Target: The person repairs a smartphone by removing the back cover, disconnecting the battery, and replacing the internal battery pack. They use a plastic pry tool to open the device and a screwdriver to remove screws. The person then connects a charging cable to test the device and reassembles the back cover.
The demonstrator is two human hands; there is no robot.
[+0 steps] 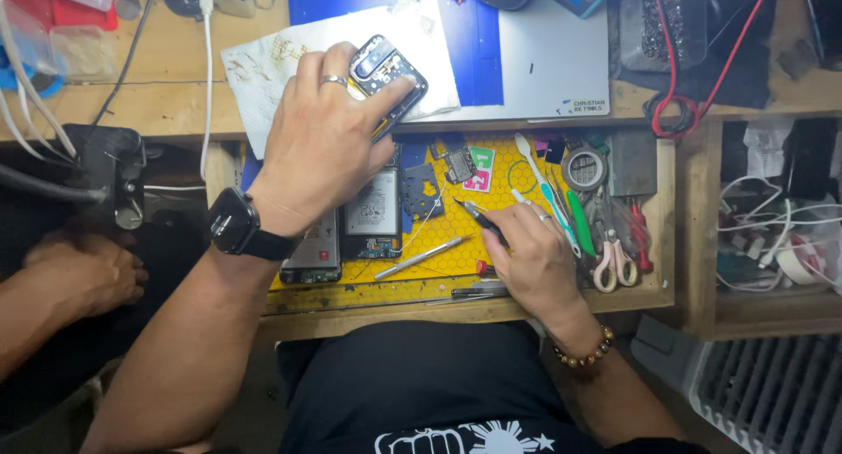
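Note:
My left hand [320, 142], with a ring and a black wristwatch, grips an opened dark phone body [386, 77] and holds it over a stained white paper sheet [263, 68] on the wooden bench. My right hand [535, 257], with a beaded bracelet on the wrist, holds a thin black pointed tool [478, 215] above a yellow honeycomb mat [443, 243] in an open drawer. On the mat lie another opened phone with its battery showing [373, 213], a dark phone part [314, 254] and a silver pen-shaped tool [421, 257].
Scissors [610, 257], green and white tools [561, 204], a tape roll [584, 167] and small circuit parts [458, 164] fill the drawer's right side. A grey pad [553, 59] and cables [702, 77] lie on the bench. Another person's hand [83, 274] rests at the left. A side compartment [772, 217] holds white cables.

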